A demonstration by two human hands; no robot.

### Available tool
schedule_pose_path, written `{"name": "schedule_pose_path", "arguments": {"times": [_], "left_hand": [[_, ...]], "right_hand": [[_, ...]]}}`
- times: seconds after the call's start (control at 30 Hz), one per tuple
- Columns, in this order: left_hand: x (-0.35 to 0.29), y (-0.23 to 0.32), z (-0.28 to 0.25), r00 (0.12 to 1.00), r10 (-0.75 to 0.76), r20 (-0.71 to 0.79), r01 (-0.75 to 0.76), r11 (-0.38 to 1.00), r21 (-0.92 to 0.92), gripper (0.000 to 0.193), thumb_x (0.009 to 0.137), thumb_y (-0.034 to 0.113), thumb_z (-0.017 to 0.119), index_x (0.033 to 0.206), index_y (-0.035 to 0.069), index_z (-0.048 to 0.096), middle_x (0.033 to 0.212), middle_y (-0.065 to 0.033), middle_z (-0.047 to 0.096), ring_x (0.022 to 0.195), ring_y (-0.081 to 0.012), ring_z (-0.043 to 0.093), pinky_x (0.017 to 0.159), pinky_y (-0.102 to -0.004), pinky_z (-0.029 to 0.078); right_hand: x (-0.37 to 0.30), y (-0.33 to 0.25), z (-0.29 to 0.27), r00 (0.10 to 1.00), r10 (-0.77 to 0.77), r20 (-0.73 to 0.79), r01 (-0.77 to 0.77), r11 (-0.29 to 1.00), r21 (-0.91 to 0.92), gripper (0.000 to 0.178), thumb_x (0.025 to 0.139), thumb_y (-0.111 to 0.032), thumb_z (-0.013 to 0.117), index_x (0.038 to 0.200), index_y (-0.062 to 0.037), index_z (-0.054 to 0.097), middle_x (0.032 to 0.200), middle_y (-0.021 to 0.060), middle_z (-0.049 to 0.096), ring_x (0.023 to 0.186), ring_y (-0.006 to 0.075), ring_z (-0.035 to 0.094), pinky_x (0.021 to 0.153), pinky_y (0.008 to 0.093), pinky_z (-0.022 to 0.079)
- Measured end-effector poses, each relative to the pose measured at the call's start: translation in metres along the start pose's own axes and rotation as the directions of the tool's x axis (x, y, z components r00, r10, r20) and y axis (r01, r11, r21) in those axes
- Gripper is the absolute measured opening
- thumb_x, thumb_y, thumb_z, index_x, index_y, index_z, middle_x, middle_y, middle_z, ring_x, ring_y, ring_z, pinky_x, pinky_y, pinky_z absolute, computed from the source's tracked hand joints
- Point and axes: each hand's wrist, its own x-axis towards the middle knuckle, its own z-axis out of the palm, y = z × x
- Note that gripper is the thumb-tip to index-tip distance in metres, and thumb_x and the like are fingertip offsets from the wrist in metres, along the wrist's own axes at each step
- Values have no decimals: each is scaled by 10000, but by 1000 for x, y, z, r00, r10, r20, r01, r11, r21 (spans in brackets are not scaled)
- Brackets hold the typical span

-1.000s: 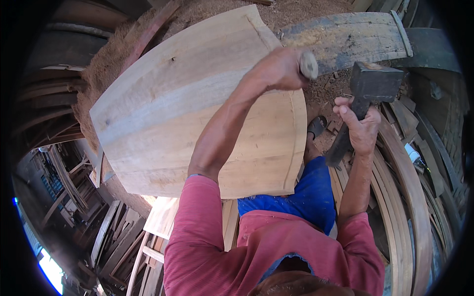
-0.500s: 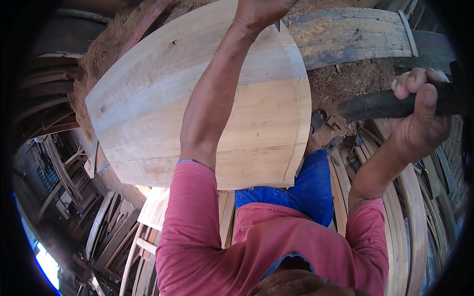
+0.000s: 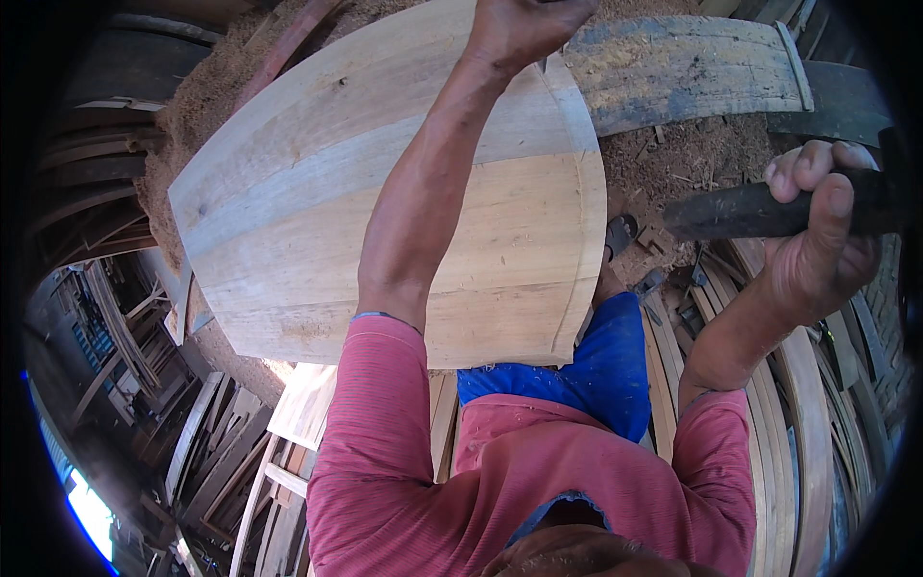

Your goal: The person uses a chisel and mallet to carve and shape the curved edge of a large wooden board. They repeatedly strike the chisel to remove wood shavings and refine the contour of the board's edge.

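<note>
A pale wooden barrel body [image 3: 317,212] made of joined staves lies on its side in front of me. My left hand [image 3: 524,29] reaches over it to its far edge, fist shut around a small metal tool that is mostly hidden in the fingers. My right hand [image 3: 817,240] is raised at the right, gripping the dark handle of a hammer [image 3: 740,213]; its head is out of sight at the picture's rim. My pink sleeves and blue shorts [image 3: 601,370] show below the barrel.
A grey weathered barrel [image 3: 692,67] lies beyond on sawdust-covered ground [image 3: 673,163]. Curved wooden staves [image 3: 769,423] are stacked at the right, with more staves and wooden frames [image 3: 192,433] at the lower left. A sandalled foot [image 3: 620,236] rests by the barrel's edge.
My right hand has swung the hammer up and out to the right. My left hand has moved farther up along the barrel's far edge.
</note>
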Motion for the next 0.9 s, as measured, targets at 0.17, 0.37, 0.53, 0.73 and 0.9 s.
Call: {"name": "schedule_pose_path", "arguments": {"times": [0.17,0.37,0.53,0.73,0.9], "left_hand": [[-1,-2,-1,1000,7,18,-8,1000,13,219,844,75,821,949,77,628,830,30,660,757,-70,624,689,-256,529],[-6,-6,4,998,52,-34,-52,999,-7,249,830,74,829,963,67,619,834,25,648,768,-84,618,708,-269,530],[-25,-1,15,985,166,43,-169,982,83,270,822,73,831,984,61,615,850,16,649,782,-101,620,727,-290,533],[-9,-9,-1,996,20,-84,-21,1000,-8,217,833,73,815,970,53,648,837,13,670,773,-90,637,726,-277,543],[-16,-8,-4,999,14,-35,-11,995,98,214,833,70,817,973,51,656,862,4,687,781,-79,639,731,-267,543]], "right_hand": [[0,3,-6,1000,-2,20,2,1000,-6,215,976,-127,700,1091,44,640,809,132,668,694,176,620,650,309,518],[-4,5,-11,1000,8,-3,-8,1000,-29,218,972,-109,700,1111,45,632,801,135,670,694,175,621,651,309,517],[0,3,-11,1000,-4,6,4,1000,-29,207,980,-127,696,1086,39,634,805,134,668,690,172,617,653,310,511],[7,1,-21,991,-35,125,42,998,-51,210,1004,-134,665,1113,39,623,864,142,649,733,193,601,689,334,499],[10,0,-37,981,-3,192,11,999,-43,275,1016,-111,645,1230,53,591,973,164,629,815,232,581,757,393,490]]}}
